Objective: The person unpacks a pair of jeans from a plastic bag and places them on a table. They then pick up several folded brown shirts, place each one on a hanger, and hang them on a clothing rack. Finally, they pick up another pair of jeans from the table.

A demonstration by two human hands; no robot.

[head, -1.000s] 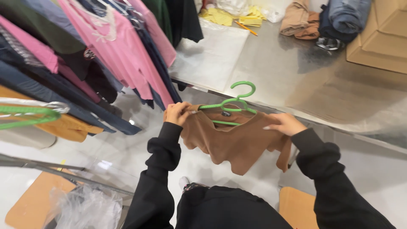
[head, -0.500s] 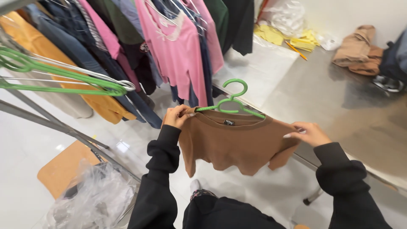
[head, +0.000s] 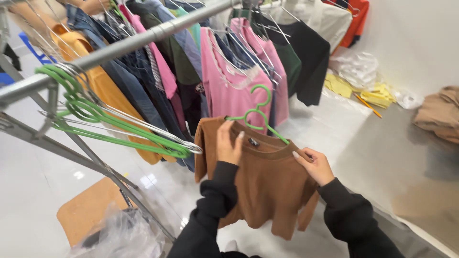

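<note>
A brown sweater (head: 267,186) hangs on a green plastic hanger (head: 258,117) in front of me. My left hand (head: 229,143) grips the sweater's left shoulder at the collar. Over at the other shoulder, my right hand (head: 313,165) pinches the fabric. The hanger's hook points up, just below a pink top (head: 229,91) on the metal clothes rail (head: 138,40). Both my arms are in black sleeves.
The rail carries several garments in pink, dark blue, orange and black. Empty green hangers (head: 95,119) and wire hangers hang at its left end. A grey table (head: 406,157) at right holds folded tan clothes (head: 437,114) and yellow items (head: 377,95). A plastic bag (head: 119,236) lies below.
The view has swung up toward the rail. Both hands have lifted the sweater on its hanger closer to the hanging clothes, and the sweater now hangs spread out.
</note>
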